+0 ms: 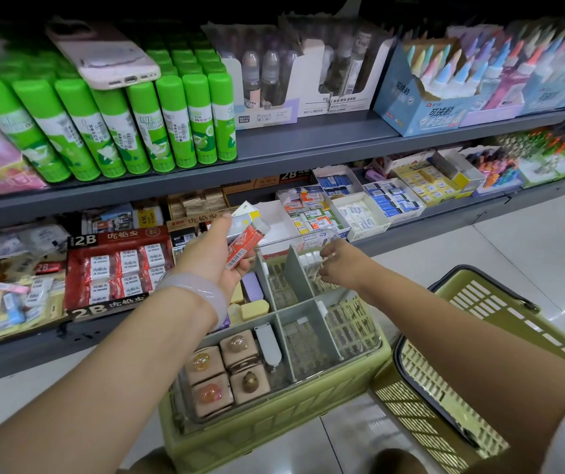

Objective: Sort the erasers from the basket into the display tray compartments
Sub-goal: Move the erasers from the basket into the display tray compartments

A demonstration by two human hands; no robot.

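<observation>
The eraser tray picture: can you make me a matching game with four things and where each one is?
Things:
1. red eraser
2. white erasers
3. purple eraser
4. phone

Places:
A. on top of the green glue sticks
B. lying in a left compartment of the display tray
C. held in the left hand
D. at the right hand, far side of the tray

Pairs: 1-C, 2-D, 3-B, 4-A

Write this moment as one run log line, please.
left hand: holds red eraser | right hand: pinches white erasers in display tray
</observation>
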